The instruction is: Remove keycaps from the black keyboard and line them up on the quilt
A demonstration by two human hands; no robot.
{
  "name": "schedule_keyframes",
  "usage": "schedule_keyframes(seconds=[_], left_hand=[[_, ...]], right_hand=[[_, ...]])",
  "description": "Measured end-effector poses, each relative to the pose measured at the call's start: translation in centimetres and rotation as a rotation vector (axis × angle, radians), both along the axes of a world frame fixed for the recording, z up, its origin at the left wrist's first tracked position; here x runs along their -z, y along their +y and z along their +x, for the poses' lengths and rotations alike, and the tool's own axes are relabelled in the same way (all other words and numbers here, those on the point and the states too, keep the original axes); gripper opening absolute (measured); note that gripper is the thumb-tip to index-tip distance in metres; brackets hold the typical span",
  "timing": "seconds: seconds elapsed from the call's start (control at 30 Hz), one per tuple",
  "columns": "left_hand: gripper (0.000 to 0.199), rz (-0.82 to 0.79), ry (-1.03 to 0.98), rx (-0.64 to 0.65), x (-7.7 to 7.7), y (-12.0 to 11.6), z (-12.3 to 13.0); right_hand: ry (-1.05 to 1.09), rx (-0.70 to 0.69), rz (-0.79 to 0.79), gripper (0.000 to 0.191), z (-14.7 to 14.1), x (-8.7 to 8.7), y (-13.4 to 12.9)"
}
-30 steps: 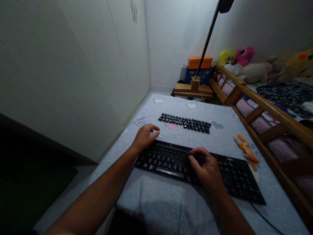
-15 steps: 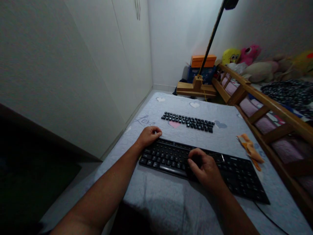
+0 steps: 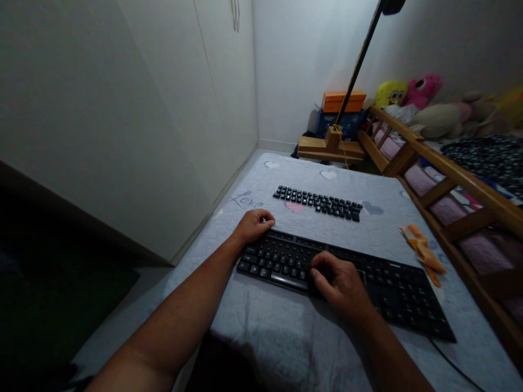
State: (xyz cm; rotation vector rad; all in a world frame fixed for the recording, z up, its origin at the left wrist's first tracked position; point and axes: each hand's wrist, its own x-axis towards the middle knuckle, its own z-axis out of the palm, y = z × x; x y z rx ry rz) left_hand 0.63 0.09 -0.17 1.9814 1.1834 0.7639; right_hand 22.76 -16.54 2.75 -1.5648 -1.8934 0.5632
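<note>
A black keyboard (image 3: 392, 296) lies across the pale quilted cover, its cable running off at the lower right. Keys still sit in its lower left rows, while other positions show bare sockets. My left hand (image 3: 254, 226) is closed at the keyboard's upper left edge, thumb and forefinger together. Over the middle of the keyboard, my right hand (image 3: 337, 280) is closed in a pinch. A thin, pale wire tool (image 3: 362, 276) shows beside its knuckles; the fingers hide most of it. Behind the keyboard, loose black keycaps (image 3: 318, 202) are laid out in rows.
Right of the keyboard lies an orange cloth-like item (image 3: 423, 247). A wooden bed rail (image 3: 453, 179) borders the right side, with plush toys (image 3: 425, 90) beyond. A white wardrobe (image 3: 183, 125) stands on the left. At the back is a wooden stand (image 3: 330, 146) with a pole.
My right hand has turned slightly and lies a little lower on the keyboard; the wire tool shows less. My left hand keeps its place on the edge. The whole view has shifted slightly.
</note>
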Motion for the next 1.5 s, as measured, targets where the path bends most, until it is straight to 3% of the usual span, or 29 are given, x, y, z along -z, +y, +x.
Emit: schedule_keyframes(seconds=[0.6, 0.97, 1.5], left_hand=[[0.018, 0.028, 0.026, 0.014, 0.05, -0.01, 0.00], [0.018, 0.016, 0.032, 0.010, -0.06, -0.09, 0.06], [0.020, 0.022, 0.030, 0.023, 0.45, 0.23, -0.11]], right_hand=[[-0.041, -0.008, 0.023, 0.008, -0.30, 0.33, 0.11], [0.033, 0.018, -0.045, 0.016, -0.05, 0.26, 0.09], [0.005, -0.097, 0.106, 0.012, -0.24, 0.45, -0.35]])
